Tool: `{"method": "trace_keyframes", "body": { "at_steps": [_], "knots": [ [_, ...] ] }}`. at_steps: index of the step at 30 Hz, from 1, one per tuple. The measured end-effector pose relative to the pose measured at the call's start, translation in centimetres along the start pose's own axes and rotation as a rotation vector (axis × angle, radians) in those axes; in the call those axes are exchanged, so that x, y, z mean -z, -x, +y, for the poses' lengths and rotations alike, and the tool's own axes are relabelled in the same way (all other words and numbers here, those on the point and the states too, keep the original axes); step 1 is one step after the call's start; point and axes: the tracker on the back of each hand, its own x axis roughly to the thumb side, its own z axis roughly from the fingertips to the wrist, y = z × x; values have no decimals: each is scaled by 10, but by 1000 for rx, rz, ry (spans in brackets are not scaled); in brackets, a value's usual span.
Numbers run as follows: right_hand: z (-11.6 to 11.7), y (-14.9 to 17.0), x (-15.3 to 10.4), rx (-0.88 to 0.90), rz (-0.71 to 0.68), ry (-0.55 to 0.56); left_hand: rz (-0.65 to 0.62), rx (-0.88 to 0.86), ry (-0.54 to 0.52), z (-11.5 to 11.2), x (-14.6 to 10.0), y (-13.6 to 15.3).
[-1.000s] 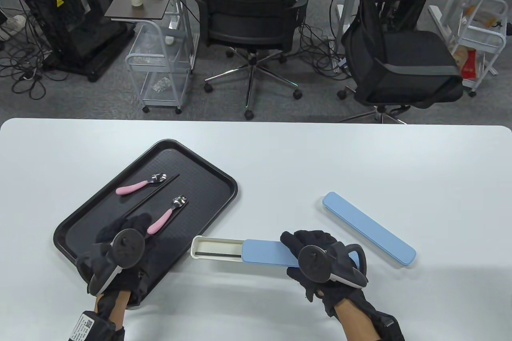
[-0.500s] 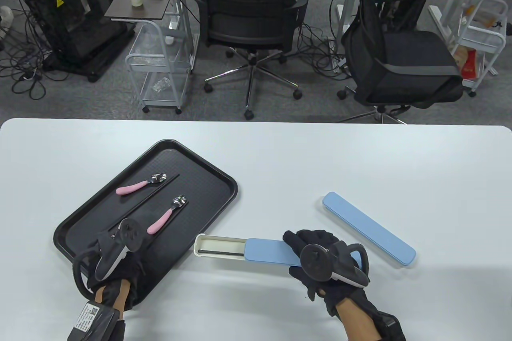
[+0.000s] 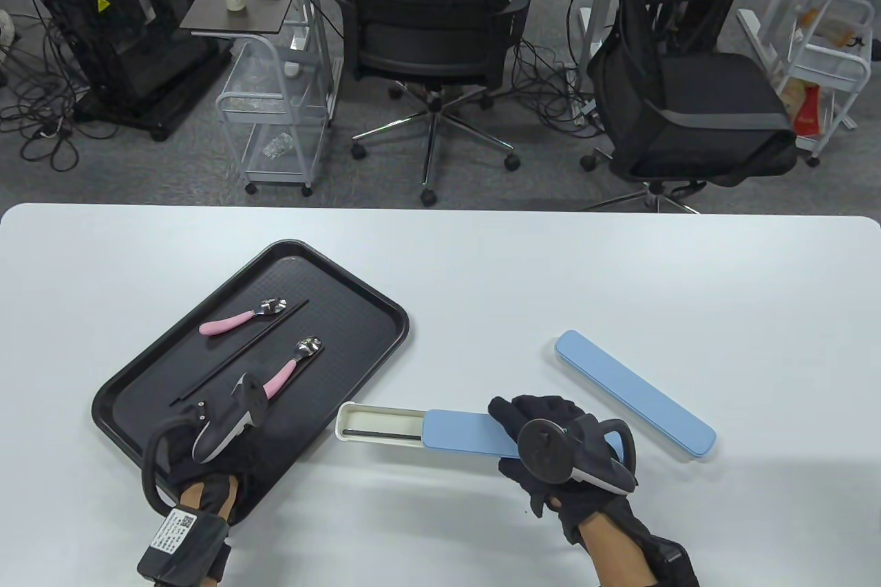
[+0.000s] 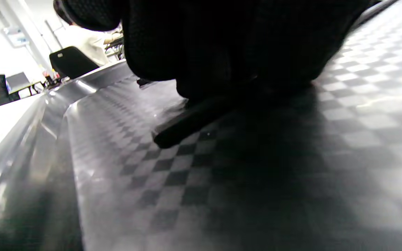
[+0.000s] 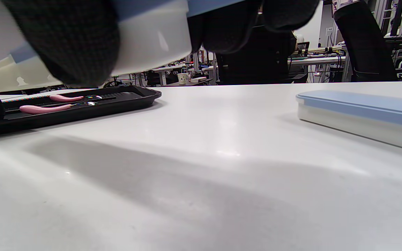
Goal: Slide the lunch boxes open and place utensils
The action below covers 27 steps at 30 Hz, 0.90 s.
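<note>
Half-open lunch box [image 3: 440, 432] held off white table [image 3: 482, 270] by right hand [image 3: 550, 449], fingers clamped round its lidded end; blue lid [image 3: 464, 435] slid back, black chopstick [image 3: 382, 435] seen inside. Printed label on left wrist strap, unreadable. Left hand [image 3: 206, 456] rested on black tray [image 3: 358, 284]; grip cannot be told. Two pink spoons [image 3: 237, 321] laid on tray. Closed second lunch box [image 3: 633, 394] just beside right hand.
</note>
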Motion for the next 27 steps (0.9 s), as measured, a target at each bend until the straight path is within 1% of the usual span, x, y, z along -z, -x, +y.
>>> {"method": "trace_keyframes", "body": {
  "at_steps": [4, 16, 22, 25, 27],
  "knots": [
    [0, 1, 0, 1, 3, 1, -6, 40, -1, 1, 0, -5],
    [0, 1, 0, -1, 3, -2, -31, 89, -6, 4, -1, -10],
    [1, 1, 1, -1, 5, -4, -43, 21, 3, 2, 2, -3],
    [1, 1, 1, -1, 6, -6, -48, -15, -15, 3, 0, 1],
    [1, 2, 1, -3, 7, -7, -57, -54, -50, 5, -3, 4]
  ]
}}
